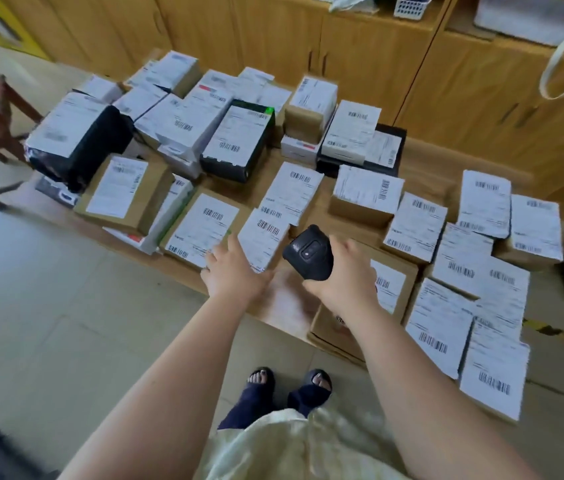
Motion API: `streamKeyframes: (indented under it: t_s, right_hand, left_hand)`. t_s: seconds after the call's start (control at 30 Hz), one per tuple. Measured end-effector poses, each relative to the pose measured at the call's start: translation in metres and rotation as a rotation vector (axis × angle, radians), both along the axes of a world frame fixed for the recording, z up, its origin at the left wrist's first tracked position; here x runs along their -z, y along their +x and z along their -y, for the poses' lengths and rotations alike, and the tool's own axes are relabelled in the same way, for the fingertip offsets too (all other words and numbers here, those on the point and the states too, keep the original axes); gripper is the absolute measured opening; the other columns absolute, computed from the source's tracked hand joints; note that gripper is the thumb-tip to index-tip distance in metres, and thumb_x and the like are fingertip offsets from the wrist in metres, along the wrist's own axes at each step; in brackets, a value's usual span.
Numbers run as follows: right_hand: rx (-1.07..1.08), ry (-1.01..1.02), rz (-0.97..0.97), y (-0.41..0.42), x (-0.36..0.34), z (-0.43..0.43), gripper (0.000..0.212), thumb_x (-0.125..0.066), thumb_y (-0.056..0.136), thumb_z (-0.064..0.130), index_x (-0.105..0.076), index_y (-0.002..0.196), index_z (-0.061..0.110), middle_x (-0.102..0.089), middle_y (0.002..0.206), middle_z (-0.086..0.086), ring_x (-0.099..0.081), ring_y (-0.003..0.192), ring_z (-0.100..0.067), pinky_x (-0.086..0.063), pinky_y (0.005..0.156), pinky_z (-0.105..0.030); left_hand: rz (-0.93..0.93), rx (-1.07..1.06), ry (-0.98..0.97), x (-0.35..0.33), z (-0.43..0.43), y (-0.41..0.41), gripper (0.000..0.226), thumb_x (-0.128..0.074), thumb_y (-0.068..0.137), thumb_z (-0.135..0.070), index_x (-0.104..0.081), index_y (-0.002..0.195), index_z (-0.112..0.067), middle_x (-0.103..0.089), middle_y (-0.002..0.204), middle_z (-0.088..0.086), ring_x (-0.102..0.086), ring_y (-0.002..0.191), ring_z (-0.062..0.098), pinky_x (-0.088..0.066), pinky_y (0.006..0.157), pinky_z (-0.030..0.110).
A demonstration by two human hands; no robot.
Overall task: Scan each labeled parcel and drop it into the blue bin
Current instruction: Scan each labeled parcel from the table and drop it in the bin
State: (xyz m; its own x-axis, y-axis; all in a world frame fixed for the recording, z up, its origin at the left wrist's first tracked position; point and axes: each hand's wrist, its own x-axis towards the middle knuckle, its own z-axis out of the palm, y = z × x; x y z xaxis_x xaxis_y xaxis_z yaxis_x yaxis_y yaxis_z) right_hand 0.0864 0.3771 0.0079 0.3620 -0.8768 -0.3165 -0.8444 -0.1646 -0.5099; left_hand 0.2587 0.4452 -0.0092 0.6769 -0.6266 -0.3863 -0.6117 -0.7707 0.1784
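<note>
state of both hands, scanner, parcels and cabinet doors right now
left hand, open, fingers straight, holding nothing
right hand, gripping the scanner
parcels, lying labels up, none held
scanner, held up above the parcels
cabinet doors, shut
</note>
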Motion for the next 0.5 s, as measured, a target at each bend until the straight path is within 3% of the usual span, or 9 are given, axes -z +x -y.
streamKeyframes:
  t_s: [0.2, 0.5]
  right_hand:
    - [0.012, 0.051, -0.038, 0.004, 0.009, 0.014, 0.09, -0.079, 0.067, 0.043, -0.038, 0.145, 0.025, -0.045, 0.132, -0.001, -0.048, 0.12, -0.028, -0.045, 0.098, -0.046]
    - [0.014, -0.017, -0.046, 0.002, -0.004, 0.03, 0.094, -0.081, 0.068, 0.042, -0.037, 0.148, 0.023, -0.046, 0.131, -0.002, -0.042, 0.122, -0.027, -0.044, 0.098, -0.043]
  left_hand:
    - [0.04, 0.029, -0.041, 0.011, 0.013, 0.007, 0.101, -0.071, 0.071, -0.07, -0.032, 0.14, -0.007, -0.044, 0.137, 0.015, -0.04, 0.127, 0.036, -0.036, 0.104, 0.044]
    - [-0.054, -0.031, -0.118, 0.001, 0.007, 0.009, 0.101, -0.074, 0.067, -0.065, -0.034, 0.142, -0.012, -0.043, 0.135, 0.01, -0.035, 0.128, 0.033, -0.032, 0.108, 0.04]
